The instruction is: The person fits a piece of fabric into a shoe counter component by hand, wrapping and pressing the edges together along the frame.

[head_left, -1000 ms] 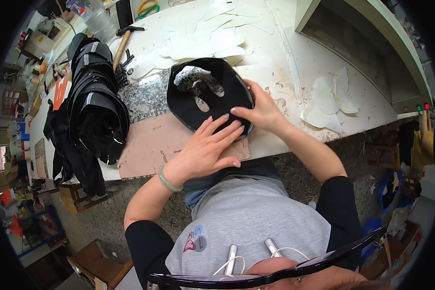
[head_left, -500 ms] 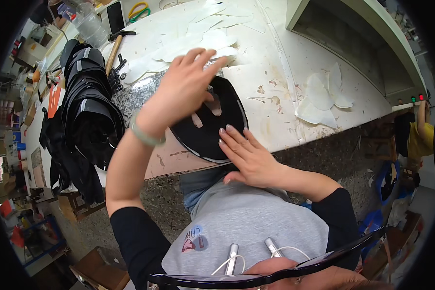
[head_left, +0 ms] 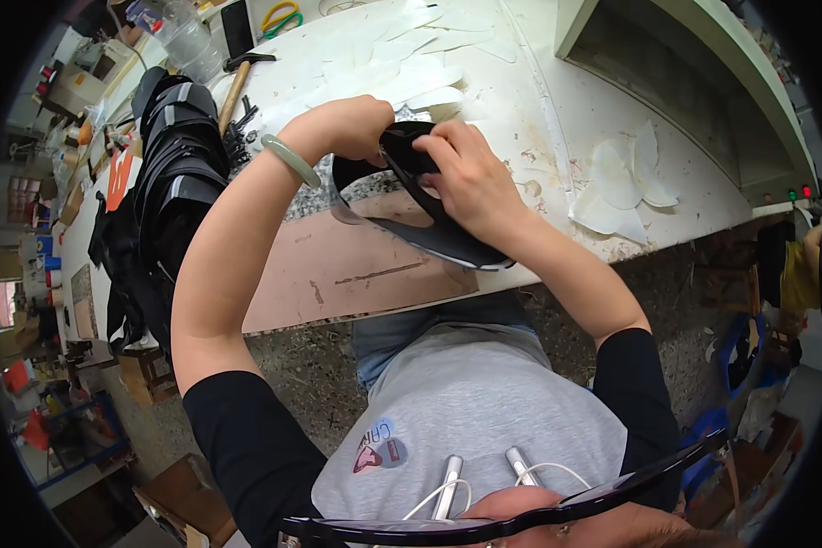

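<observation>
A black, flexible piece (head_left: 443,236), perhaps a shoe upper, stands bent into a loop near the table's front edge, pale along its lower rim. At its far left end, my left hand (head_left: 363,126) is closed on the edge, its fingertips mostly hidden behind the piece. Pinching the folded far right part between thumb and curled fingers is my right hand (head_left: 473,178). Beneath the loop lie a speckled grey slab and a brown board (head_left: 365,265). To the left, a long nested stack of similar black pieces (head_left: 183,151) lies on the table.
A hammer (head_left: 235,96) lies beyond the stack, near a phone (head_left: 238,29) and yellow-green-handled scissors (head_left: 281,18). White cut sheets (head_left: 374,64) spread over the far table; more white pieces (head_left: 616,178) lie at right. An open-fronted pale cabinet (head_left: 676,82) stands far right.
The black piece has gone from lying flat to being lifted and bent into a loop. My right hand has moved up from its near edge to grip it; my left hand has closed on it.
</observation>
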Demonstrator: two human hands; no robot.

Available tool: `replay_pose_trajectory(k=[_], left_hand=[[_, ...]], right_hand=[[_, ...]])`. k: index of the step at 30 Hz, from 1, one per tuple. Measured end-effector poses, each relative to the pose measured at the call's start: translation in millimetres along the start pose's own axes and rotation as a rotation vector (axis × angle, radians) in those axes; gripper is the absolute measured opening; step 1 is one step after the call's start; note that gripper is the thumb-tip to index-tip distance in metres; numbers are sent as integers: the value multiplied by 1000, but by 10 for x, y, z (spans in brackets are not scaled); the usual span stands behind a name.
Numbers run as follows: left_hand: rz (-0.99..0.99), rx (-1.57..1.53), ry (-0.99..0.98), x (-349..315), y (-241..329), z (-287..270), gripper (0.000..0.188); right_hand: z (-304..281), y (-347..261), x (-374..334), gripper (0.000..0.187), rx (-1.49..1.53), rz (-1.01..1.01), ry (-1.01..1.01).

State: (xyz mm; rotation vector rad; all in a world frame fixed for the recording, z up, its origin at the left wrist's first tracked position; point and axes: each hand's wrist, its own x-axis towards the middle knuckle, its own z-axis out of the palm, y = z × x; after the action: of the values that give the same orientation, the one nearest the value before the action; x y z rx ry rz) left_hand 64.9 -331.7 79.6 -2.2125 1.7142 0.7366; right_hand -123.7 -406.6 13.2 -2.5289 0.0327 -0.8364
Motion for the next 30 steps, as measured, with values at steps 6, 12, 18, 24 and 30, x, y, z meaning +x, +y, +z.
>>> replay_pose_trajectory(k=[6, 12, 18, 24, 30], left_hand=[[3, -55, 15, -66, -185, 204, 30], [25, -59, 137, 47, -307, 452, 32], [-70, -142, 79, -79, -224, 372, 39], [-1, -291, 121, -234, -293, 465, 37], [32, -341, 218, -233, -333, 582, 25]], right_hand=[[281, 129, 225, 17, -106, -93, -67], [447, 124, 427, 12, -256, -173, -140], [341, 108, 493, 8, -74, -167, -446], [253, 146, 552, 10, -60, -132, -427], [286, 245, 671, 13, -92, -160, -385]])
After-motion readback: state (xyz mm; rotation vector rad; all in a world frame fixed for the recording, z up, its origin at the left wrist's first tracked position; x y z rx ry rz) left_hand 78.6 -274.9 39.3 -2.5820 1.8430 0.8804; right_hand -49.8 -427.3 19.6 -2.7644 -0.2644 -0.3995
